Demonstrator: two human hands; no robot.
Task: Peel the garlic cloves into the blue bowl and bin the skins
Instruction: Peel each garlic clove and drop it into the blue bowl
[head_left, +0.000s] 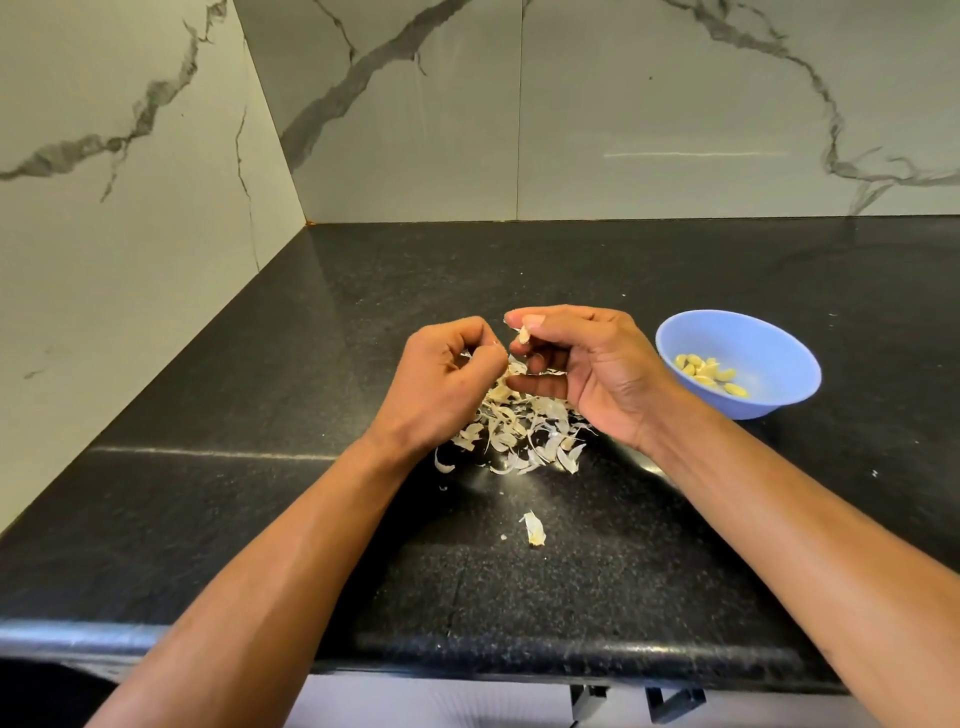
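The garlic clove (524, 334) that you are peeling sits just above the centre of the frame, pinched between the thumb and the forefinger of your right hand (587, 369). Its long axis stands nearly upright, a little tilted, with the lower end showing below your thumb; part of it is hidden by the fingers, so I cannot tell how much skin is left on it. The other fingers of this hand are loosely curled under it.

Your left hand (447, 374) is just beside the clove, to its left in the frame, with the fingers curled and the fingertips (493, 353) close together. It may pinch a small flake of skin, but this is too small to tell. I judge that this hand is the one that pulls the skin, because its tips point at the clove.

Directly below both hands lies the pile of skins (519, 431) on the black counter (260, 415), and one stray piece (534, 529) lies alone nearer to you.

The blue bowl (769, 338) stands to the right of your right hand, near it, with several peeled cloves (709, 374) inside. So the finished clove should travel to the right, and the right hand is the nearer one for this. No bin is visible.
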